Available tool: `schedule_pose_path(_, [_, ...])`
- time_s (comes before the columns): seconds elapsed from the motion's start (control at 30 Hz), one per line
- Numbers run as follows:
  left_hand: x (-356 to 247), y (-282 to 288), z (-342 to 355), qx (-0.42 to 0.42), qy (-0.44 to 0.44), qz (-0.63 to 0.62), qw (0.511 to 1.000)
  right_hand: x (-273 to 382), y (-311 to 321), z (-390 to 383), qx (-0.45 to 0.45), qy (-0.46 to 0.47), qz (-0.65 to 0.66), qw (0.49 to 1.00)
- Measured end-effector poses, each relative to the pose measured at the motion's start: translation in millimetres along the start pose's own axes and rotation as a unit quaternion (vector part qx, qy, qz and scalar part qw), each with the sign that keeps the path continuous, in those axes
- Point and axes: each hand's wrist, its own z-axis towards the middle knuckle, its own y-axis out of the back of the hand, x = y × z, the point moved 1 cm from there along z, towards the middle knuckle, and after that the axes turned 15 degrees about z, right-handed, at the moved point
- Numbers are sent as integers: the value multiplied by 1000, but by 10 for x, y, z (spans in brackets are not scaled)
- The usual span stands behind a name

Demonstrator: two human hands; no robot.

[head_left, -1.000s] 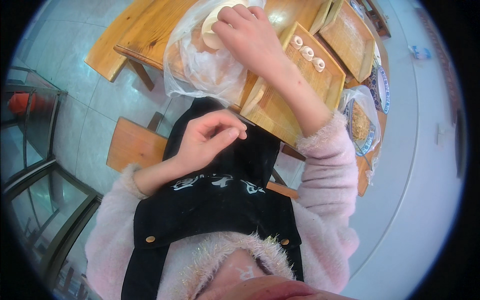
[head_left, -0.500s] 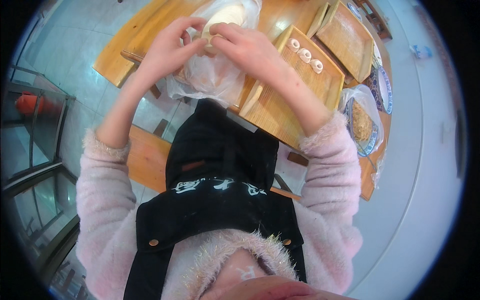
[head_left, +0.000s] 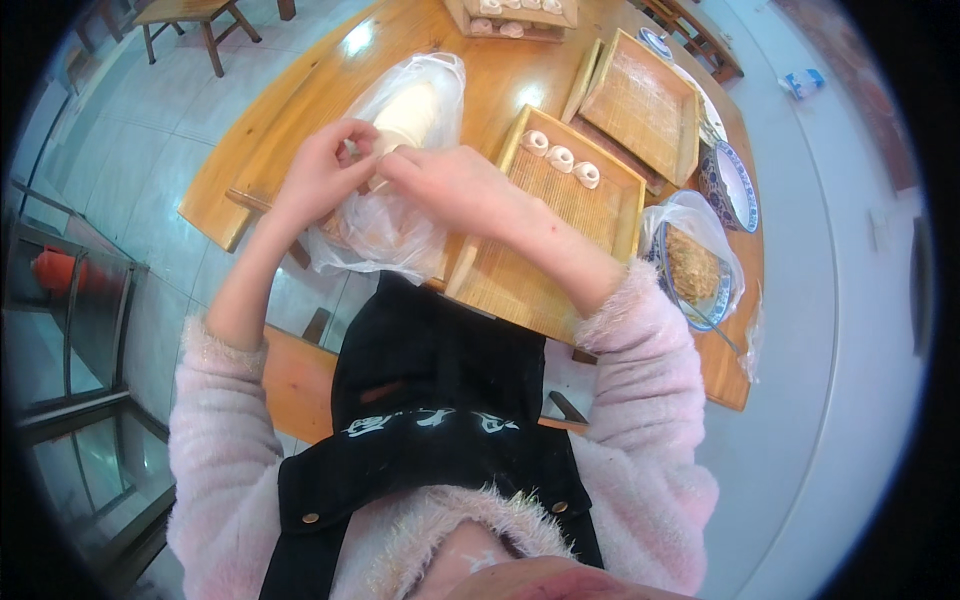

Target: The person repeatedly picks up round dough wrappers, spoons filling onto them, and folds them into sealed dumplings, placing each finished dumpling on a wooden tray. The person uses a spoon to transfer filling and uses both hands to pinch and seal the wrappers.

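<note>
A pale stack of dough wrappers (head_left: 410, 110) lies in a clear plastic bag (head_left: 395, 240) near the table's front edge. At the near end of this stack my two hands meet, fingertips nearly touching. My left hand (head_left: 325, 172) has its fingers curled and pinches a dough wrapper (head_left: 377, 183) with thumb and forefinger. From the right, my right hand (head_left: 455, 188) is closed on the same piece, its fingers bent down and partly hidden. Three folded wontons (head_left: 561, 159) sit in a row in the wooden tray (head_left: 520, 245) to the right.
Farther right stand another wooden tray (head_left: 640, 115), a blue-and-white bowl (head_left: 737, 188), and a bagged bowl of brownish filling (head_left: 692, 268) with a utensil handle sticking out. At the far side a wooden rack (head_left: 515, 22) bears several wontons. A stool (head_left: 190, 12) is on the tiled floor.
My view has shifted, so more of the far table shows and everything sits lower or further left. My hands stay at the wrapper stack, with fingertips drawn closer together.
</note>
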Motion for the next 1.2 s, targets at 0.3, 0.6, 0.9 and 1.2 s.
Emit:
schedule_pose_path(0.3, [-115,86,-153,65,102,13,993,-52,-58,-35,-44,45,59,996])
schedule_pose_path(0.6, [-163,110,-91,90,123,52,987,-121,-88,-20,-74,70,92,990])
schedule_pose_path(0.9, [-107,-4,-100,-13,56,151,987,-119,-143,41,-98,89,75,988])
schedule_pose_path(1.2, [9,-59,-111,-54,47,126,989,-5,84,-88,-60,7,81,995])
